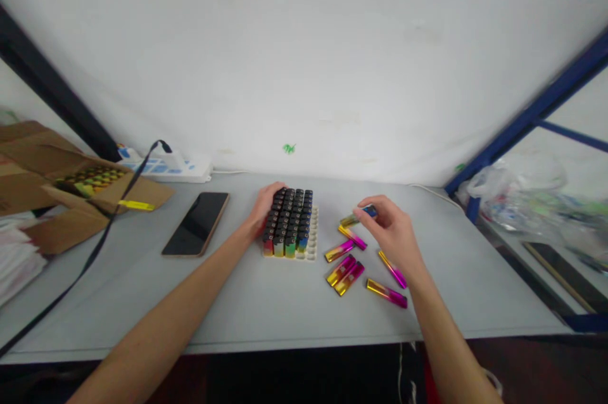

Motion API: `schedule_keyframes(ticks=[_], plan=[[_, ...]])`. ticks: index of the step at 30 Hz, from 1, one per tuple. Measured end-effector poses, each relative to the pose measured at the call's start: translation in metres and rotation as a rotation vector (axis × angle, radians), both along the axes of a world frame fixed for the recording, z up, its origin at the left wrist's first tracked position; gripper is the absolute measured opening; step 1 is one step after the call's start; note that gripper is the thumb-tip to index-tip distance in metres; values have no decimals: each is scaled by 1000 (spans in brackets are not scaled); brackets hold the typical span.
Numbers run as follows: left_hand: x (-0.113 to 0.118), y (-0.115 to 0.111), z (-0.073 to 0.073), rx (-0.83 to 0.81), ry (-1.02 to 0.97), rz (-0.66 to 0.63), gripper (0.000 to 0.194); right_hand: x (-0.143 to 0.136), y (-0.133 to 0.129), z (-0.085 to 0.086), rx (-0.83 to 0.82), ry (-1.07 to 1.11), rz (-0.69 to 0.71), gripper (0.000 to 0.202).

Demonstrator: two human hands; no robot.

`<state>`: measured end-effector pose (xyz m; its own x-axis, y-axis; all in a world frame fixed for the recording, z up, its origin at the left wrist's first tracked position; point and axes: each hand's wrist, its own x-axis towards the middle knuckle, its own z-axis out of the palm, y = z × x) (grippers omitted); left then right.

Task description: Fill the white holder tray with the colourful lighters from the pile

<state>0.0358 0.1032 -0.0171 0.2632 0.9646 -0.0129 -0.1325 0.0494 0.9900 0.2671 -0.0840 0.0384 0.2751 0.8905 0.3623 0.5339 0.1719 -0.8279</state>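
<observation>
A white tray [312, 246] stands on the table, with rows of black-topped lighters [287, 220] upright in it. Along its right side, some round slots hold nothing. My left hand [265, 201] is closed against the far left corner of the tray and its lighters; some fingertips are hidden behind them. Between the thumb and fingers of my right hand [392, 227] is a lighter [351, 220], tilted, its dark end partly covered. Just below it lie several shiny yellow-and-magenta sleeves or lighters [349, 278], loose on the table; I cannot tell which they are.
A phone [197, 225] lies left of the tray. Farther left are a power strip [180, 170], a black strap [102, 239] and an open cardboard box [71, 182] with more lighters inside. Plastic bags [527, 195] sit behind the blue frame [513, 128] on the right.
</observation>
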Motion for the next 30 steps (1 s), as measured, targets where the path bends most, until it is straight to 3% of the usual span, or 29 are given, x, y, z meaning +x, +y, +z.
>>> schedule_keyframes(ticks=[6,11,19,25,30], plan=[[-1,1,-1,12,11,-7,34,-26,52,-11,-30,584,277,49],[-1,1,-4,3,20,-10,31,-36,54,-24,-157,633,525,46],[0,3,-4,3,41,11,35,-38,43,-24,-271,257,506,56],[0,1,0,-5,58,9,32,-45,44,-33,-301,384,395,52],[0,1,0,7,64,9,30,-48,47,-37,-228,435,449,53]])
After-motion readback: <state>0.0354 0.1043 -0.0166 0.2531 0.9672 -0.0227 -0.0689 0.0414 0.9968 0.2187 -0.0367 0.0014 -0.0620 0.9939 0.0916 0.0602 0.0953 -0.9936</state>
